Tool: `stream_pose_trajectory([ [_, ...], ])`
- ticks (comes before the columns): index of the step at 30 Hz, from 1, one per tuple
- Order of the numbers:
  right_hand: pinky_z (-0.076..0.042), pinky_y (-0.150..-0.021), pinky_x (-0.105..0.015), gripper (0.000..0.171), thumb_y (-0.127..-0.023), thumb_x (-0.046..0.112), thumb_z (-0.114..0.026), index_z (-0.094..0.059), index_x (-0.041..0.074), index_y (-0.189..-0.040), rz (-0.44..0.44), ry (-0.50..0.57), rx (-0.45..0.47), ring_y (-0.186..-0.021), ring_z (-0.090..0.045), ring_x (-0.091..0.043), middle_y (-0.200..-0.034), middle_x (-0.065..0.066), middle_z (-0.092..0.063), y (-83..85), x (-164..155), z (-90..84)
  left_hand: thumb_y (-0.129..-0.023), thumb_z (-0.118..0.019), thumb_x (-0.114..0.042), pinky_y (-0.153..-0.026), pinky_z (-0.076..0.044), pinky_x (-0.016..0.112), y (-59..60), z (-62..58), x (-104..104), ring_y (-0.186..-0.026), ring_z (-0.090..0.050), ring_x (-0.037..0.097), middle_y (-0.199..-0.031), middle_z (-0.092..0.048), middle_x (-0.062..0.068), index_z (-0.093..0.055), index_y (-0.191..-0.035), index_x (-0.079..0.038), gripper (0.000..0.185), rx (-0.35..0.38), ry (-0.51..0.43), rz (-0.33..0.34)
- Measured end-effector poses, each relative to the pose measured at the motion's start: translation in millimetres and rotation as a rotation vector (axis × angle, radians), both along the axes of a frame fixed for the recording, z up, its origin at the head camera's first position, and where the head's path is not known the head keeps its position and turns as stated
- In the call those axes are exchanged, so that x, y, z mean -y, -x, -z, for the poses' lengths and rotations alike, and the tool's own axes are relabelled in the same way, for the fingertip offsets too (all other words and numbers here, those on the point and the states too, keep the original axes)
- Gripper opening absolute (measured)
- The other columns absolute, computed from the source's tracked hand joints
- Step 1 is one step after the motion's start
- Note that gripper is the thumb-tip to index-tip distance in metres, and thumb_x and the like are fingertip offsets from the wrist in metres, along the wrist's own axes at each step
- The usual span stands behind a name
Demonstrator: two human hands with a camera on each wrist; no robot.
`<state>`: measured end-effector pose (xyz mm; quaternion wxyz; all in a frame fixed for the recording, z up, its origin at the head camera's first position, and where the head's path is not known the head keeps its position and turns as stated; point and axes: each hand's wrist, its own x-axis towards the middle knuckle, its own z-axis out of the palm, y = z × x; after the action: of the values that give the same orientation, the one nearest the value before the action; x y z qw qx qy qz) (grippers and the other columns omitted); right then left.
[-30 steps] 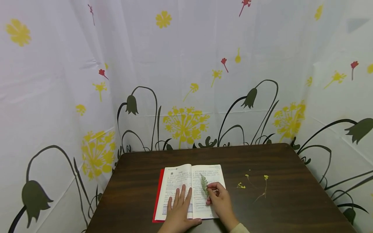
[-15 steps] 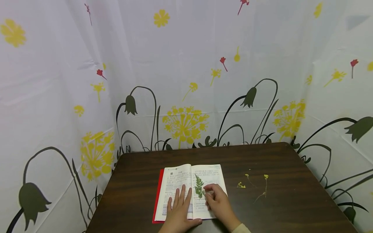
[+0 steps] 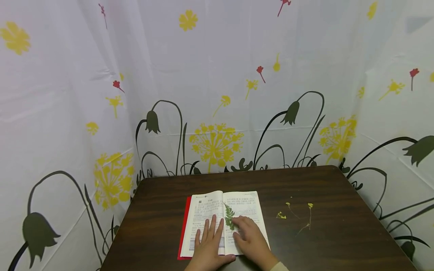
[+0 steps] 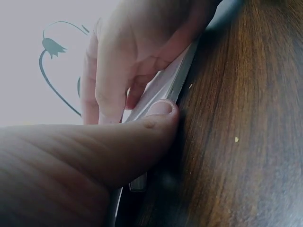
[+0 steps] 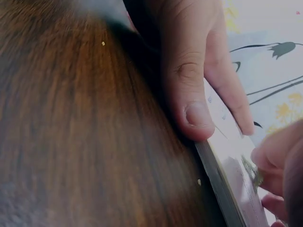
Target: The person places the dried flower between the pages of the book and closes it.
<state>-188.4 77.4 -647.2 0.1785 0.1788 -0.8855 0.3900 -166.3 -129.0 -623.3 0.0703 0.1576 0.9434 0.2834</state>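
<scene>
Open book (image 3: 217, 222) fills lower centre of the dark wooden table (image 3: 325, 244); both hands lie on its pages. Right of it, small yellow dried flowers (image 3: 298, 216) scattered mid-right. Bare tabletop beyond the book toward the floral curtain (image 3: 217, 94), which closes in top, left and right.

soft, even light fills my head view, bright on the curtain (image 3: 217, 75) from nine round to three o'clock, with a faint sheen on the table (image 3: 322, 241) at four. shadows are weak. lines bow slightly toward the edges. both wrist views are dimmer and hazy: my left hand (image 4: 71, 165) is a blurred mass at seven o'clock, and my right hand (image 5: 279, 165) smears at four.
</scene>
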Motion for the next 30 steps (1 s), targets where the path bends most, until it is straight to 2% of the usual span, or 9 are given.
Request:
stream_pose_trajectory([
  [4, -0.052, -0.113, -0.057, 0.058, -0.092, 0.009, -0.081, -0.065, 0.009, -0.148, -0.023, 0.002, 0.048, -0.135, -0.066, -0.028, -0.14, -0.003, -0.073, -1.9, -0.9, -1.8, -0.079, -0.085, -0.073, -0.122, -0.005, 0.087, -0.3, 0.6, -0.1, -0.169, -0.004, 0.052, -0.185, -0.004, 0.018, -0.021, -0.176, -0.017, 0.129, -0.006, -0.011, 0.0],
  [7, -0.052, -0.113, -0.053, 0.057, -0.095, 0.006, -0.079, -0.062, 0.007, -0.149, 0.038, 0.07, 0.086, -0.131, -0.066, -0.024, -0.135, -0.002, -0.072, -0.9, -0.9, -3.1, -0.079, -0.084, -0.074, -0.123, -0.006, 0.086, 0.2, 2.5, 0.1, -0.17, -0.004, 0.05, -0.185, -0.004, 0.016, -0.02, -0.176, -0.019, 0.129, -0.009, -0.002, -0.004],
  [9, -0.053, -0.109, -0.05, 0.048, -0.094, 0.003, -0.079, -0.067, 0.008, -0.14, 0.096, 0.119, 0.091, -0.126, -0.066, -0.022, -0.127, 0.0, -0.072, 0.1, -0.6, -3.0, -0.078, -0.084, -0.075, -0.123, -0.006, 0.085, 0.3, 3.4, 0.4, -0.17, -0.004, 0.05, -0.185, -0.004, 0.015, -0.02, -0.176, -0.02, 0.129, -0.005, 0.006, -0.006],
  [12, -0.054, -0.099, -0.043, 0.03, -0.09, 0.0, -0.079, -0.076, 0.013, -0.117, 0.156, 0.148, 0.067, -0.114, -0.064, -0.018, -0.115, 0.004, -0.069, 1.6, 0.3, -1.9, -0.078, -0.084, -0.075, -0.124, -0.006, 0.084, 0.2, 4.3, 0.8, -0.17, -0.004, 0.049, -0.186, -0.004, 0.015, -0.02, -0.176, -0.02, 0.129, 0.002, 0.009, -0.006],
  [14, -0.053, -0.095, -0.041, 0.024, -0.088, 0.0, -0.08, -0.078, 0.017, -0.105, 0.153, 0.122, 0.043, -0.11, -0.061, -0.016, -0.112, 0.006, -0.067, 1.9, 0.8, -0.8, -0.078, -0.084, -0.075, -0.124, -0.005, 0.084, 0.1, 4.2, 0.8, -0.17, -0.003, 0.049, -0.186, -0.003, 0.014, -0.02, -0.176, -0.02, 0.129, 0.006, 0.007, -0.006],
  [16, -0.054, -0.096, -0.043, 0.023, -0.088, 0.001, -0.082, -0.08, 0.019, -0.102, 0.113, 0.076, 0.014, -0.111, -0.062, -0.017, -0.114, 0.004, -0.068, 1.6, 1.4, 0.0, -0.079, -0.084, -0.075, -0.124, -0.004, 0.084, 0.0, 3.8, 0.9, -0.17, -0.002, 0.049, -0.186, -0.003, 0.014, -0.019, -0.176, -0.022, 0.129, 0.008, 0.004, -0.007],
  [19, -0.056, -0.099, -0.049, 0.023, -0.089, 0.006, -0.084, -0.079, 0.019, -0.106, 0.053, -0.007, -0.017, -0.115, -0.065, -0.02, -0.12, 0.001, -0.069, 0.6, 1.6, 1.7, -0.079, -0.084, -0.074, -0.123, -0.005, 0.085, -1.4, 1.7, 1.0, -0.17, -0.003, 0.05, -0.185, -0.003, 0.016, -0.019, -0.176, -0.021, 0.128, 0.008, 0.002, -0.008],
  [25, -0.056, -0.106, -0.05, 0.036, -0.089, 0.007, -0.084, -0.073, 0.015, -0.123, 0.007, -0.076, 0.034, -0.125, -0.066, -0.023, -0.131, -0.001, -0.068, -1.2, -4.8, 2.7, -0.08, -0.085, -0.072, -0.123, -0.006, 0.086, -5.7, -3.1, 0.5, -0.169, -0.005, 0.052, -0.185, -0.005, 0.019, -0.021, -0.176, -0.016, 0.128, 0.008, -0.002, -0.006],
  [30, -0.05, -0.114, -0.063, 0.051, -0.087, 0.014, -0.089, -0.07, 0.008, -0.134, -0.01, -0.165, 0.043, -0.141, -0.062, -0.04, -0.148, -0.015, -0.066, -6.6, -18.2, -3.6, -0.08, -0.086, -0.07, -0.124, -0.006, 0.085, -5.3, -8.6, 0.1, -0.169, -0.006, 0.051, -0.185, -0.006, 0.018, -0.022, -0.176, -0.016, 0.127, -0.004, -0.001, 0.002],
])
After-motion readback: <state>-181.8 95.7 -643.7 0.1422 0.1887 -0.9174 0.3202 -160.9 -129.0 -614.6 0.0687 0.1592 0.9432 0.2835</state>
